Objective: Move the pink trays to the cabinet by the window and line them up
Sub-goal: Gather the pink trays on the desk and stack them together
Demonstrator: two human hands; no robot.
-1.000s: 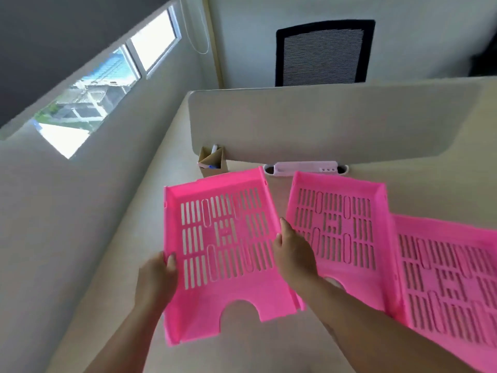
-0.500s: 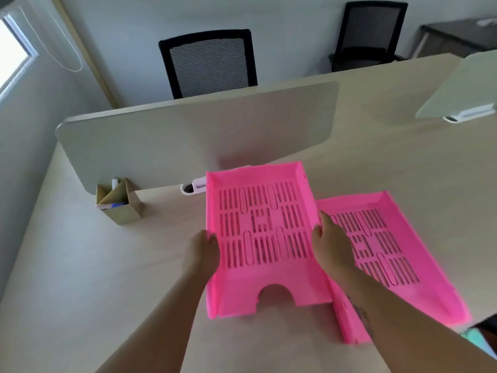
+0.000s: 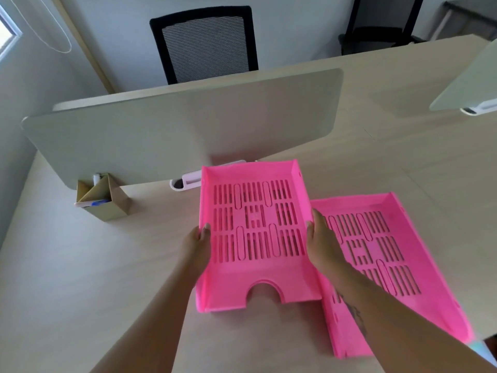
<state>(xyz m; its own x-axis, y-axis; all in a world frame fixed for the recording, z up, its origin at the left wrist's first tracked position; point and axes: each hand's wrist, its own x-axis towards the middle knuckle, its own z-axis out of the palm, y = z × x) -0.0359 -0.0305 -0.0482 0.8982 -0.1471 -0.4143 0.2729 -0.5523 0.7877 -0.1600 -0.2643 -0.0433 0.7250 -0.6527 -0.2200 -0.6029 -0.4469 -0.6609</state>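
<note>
In the head view, both hands held one pink tray (image 3: 255, 232) in the lower centre of the frame. The left hand (image 3: 197, 242) was closed on the left wall of the tray, with the thumb over the rim and the other fingers hidden under it. The right hand (image 3: 321, 243) was closed on the right wall in the same way, thumb on the inner side. The tray was tilted a little, its far end higher in the frame, and its near edge with the round cut-out was low, close to the desk (image 3: 80, 278); I could not tell if that edge touched the desk.

A second tray (image 3: 398, 265) lay flat on the desk at the lower right, just beside the held tray and turned at an angle to it. The right forearm crossed over its near left part.

At the middle left a small cardboard box (image 3: 106, 201) with pens stood on the desk, close to a grey divider (image 3: 174, 130). A white clamp (image 3: 185, 181) sat at the foot of the divider, partly behind the held tray. A black chair (image 3: 204, 41) stood behind the divider at the top centre.
</note>
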